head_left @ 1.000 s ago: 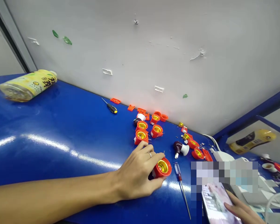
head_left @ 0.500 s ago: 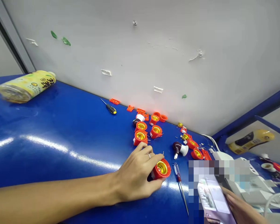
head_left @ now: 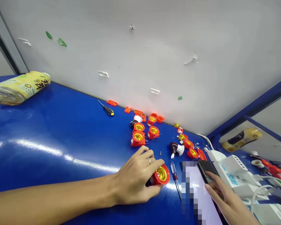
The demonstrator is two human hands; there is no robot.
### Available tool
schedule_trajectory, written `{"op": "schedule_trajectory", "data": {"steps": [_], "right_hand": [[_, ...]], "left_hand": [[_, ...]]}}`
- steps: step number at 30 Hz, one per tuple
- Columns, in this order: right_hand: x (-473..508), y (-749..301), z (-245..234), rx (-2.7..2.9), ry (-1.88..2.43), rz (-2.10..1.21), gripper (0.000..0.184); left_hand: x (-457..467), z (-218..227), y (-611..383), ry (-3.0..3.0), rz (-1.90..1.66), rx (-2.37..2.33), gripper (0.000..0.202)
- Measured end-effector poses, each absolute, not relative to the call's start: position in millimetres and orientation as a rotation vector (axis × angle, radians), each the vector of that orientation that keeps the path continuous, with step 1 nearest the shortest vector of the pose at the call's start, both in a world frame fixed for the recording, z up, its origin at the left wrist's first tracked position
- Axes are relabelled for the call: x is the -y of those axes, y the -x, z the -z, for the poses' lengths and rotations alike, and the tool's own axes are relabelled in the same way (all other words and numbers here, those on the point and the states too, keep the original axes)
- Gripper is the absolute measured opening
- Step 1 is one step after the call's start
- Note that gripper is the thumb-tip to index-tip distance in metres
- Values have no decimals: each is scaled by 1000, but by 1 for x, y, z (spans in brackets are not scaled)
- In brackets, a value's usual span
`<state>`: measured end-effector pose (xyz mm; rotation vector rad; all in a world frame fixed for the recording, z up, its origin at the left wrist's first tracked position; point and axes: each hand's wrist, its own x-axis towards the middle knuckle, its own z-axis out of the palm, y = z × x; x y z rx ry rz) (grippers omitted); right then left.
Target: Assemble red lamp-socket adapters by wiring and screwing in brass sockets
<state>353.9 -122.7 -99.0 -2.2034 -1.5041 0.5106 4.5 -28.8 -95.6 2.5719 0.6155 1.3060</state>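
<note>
My left hand (head_left: 138,176) is closed round a red lamp holder (head_left: 162,175) with a brass-coloured screw thread inside. The opening faces up and towards me, low over the blue table or resting on it. My right hand (head_left: 224,195) reaches in from the lower right, thumb and index finger stretched apart. The index fingertip touches a dark phone (head_left: 207,167), and the thumb is at the edge of a phone with a lit screen (head_left: 202,197), partly covered by blurred blocks. Between the hands lies a screwdriver with a clear handle (head_left: 173,170).
Several red lamp holders (head_left: 138,137) and loose red parts lie near the wall. A brown-and-white angled lamp holder (head_left: 176,148) is right of them. A black-and-yellow screwdriver (head_left: 107,110) and a drink bottle (head_left: 21,88) lie further left. White power strips (head_left: 234,165) crowd the right side.
My right hand has turned and opened at the phone's edge, and the lit phone sits flatter. The dark phone shows more behind it. My left hand keeps the lamp holder, barely moved.
</note>
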Motion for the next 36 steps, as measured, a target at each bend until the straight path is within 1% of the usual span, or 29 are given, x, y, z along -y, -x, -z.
{"op": "schedule_trajectory", "data": {"steps": [3,6,9,12,15,17,20,21,23,25,27,29,31,33,36], "right_hand": [[113,-348,96,1598,2322,-478,75],[110,-339,88,1573,2398,-341,68],[107,-317,74,1685,2256,-276,62],[99,-287,64,1916,2007,-328,53],[85,-262,64,2020,1960,-318,47],[75,-253,69,2049,1957,-325,40],[64,-245,75,2078,1913,-408,21],[61,-245,74,2080,1894,-445,15],[57,-247,63,2061,1845,-521,12],[54,-255,42,2003,1783,-566,9],[51,-270,16,1897,1708,-542,9],[47,-286,-6,1764,1611,-483,12],[42,-299,-18,1608,1468,-448,10],[38,-306,-18,1503,1345,-448,8],[32,-301,-3,1485,1283,-503,9]], "left_hand": [[29,96,-5,-2578,-1326,-606,32],[29,96,-5,-2589,-1316,-610,30],[28,95,-4,-2608,-1282,-602,30],[28,94,-3,-2658,-1203,-564,32],[28,94,-2,-2713,-1117,-505,34],[28,92,-1,-2739,-1121,-465,37],[25,76,2,-2720,-1253,-484,40],[23,68,4,-2704,-1325,-524,41],[17,48,9,-2674,-1480,-616,38],[9,30,16,-2655,-1592,-814,35],[-1,21,27,-2691,-1609,-983,35],[-9,21,42,-2632,-1551,-1246,38],[-13,27,58,-2535,-1470,-1463,44],[-14,35,75,-2496,-1404,-1570,48],[-10,45,97,-2433,-1269,-1731,55]]}}
